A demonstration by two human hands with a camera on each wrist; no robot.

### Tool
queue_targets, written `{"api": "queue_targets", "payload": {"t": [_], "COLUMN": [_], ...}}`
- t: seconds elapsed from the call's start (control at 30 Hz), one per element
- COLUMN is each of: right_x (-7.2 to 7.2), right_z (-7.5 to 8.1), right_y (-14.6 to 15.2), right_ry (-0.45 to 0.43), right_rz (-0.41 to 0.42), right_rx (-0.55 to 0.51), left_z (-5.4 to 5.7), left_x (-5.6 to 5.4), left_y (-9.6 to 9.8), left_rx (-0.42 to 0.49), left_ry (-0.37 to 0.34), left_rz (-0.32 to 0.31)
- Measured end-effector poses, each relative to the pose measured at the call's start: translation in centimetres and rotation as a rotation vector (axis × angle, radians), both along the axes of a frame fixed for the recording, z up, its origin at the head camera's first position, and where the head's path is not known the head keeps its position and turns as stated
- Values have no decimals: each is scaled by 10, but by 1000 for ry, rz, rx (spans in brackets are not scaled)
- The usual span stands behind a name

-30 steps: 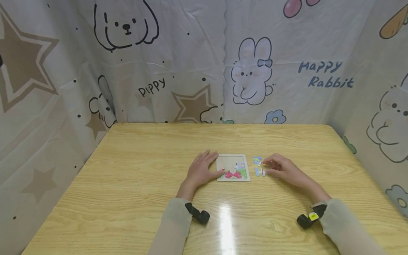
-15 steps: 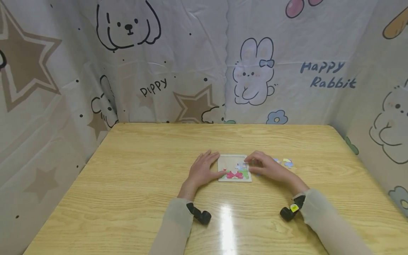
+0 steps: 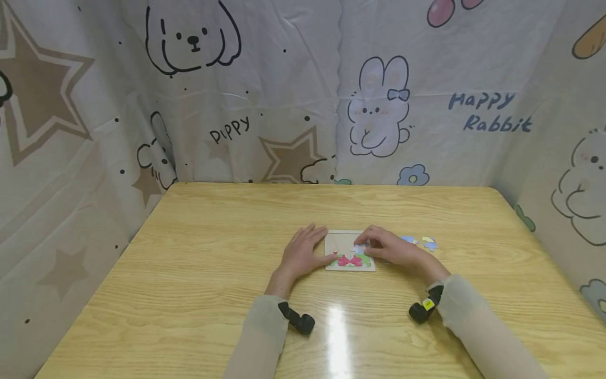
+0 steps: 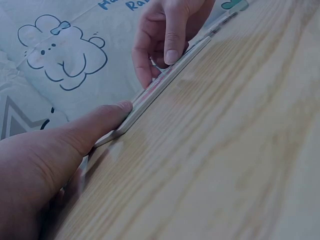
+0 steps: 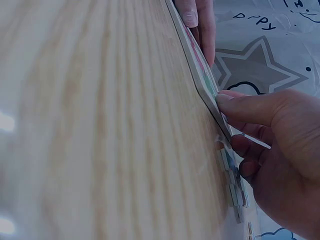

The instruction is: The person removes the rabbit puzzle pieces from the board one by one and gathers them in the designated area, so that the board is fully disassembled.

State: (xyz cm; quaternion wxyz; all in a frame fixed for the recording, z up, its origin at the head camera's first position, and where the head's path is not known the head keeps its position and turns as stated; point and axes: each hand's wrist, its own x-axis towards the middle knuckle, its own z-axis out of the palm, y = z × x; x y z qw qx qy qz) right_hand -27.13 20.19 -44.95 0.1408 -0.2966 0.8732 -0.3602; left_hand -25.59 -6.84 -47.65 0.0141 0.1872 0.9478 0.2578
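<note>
A square puzzle board (image 3: pixel 340 240) with a pale raised rim lies on the table, pink and green pieces (image 3: pixel 349 261) filling its near part. My left hand (image 3: pixel 299 256) rests along its left side, fingers extended and thumb lying on the near left corner. Over the board's right side, my right hand (image 3: pixel 395 248) pinches a small bluish puzzle piece (image 3: pixel 358 248) between thumb and fingers; the fingers partly hide it. In the right wrist view, the right thumb (image 5: pixel 245 107) lies at the board's edge.
Loose puzzle pieces (image 3: pixel 430 243) lie on the wooden table (image 3: pixel 227 226) just right of the board, some partly hidden by the right hand. Printed cloth curtains (image 3: pixel 293 79) stand behind and at both sides of the table.
My right hand has moved left from the loose pieces to over the board's right part, uncovering pieces farther right. The left hand stays on the board's left side.
</note>
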Motion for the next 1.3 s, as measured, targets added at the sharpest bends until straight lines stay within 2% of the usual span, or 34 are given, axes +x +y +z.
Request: {"api": "queue_targets", "payload": {"t": [0.13,0.4,0.7,1.3], "right_x": [0,2,4,10], "right_z": [0,-1,-3,-5], "right_y": [0,-1,0,5], "right_ry": [-5,40,-11,43], "right_rz": [-1,-35,-84,-161], "right_rx": [-8,-51,-93,-179], "left_z": [0,2,1,3], "left_x": [0,0,0,2], "left_y": [1,1,1,0], "left_rx": [0,4,0,9], "left_ry": [-2,-9,-12,-16], "left_rz": [-1,2,1,-3]}}
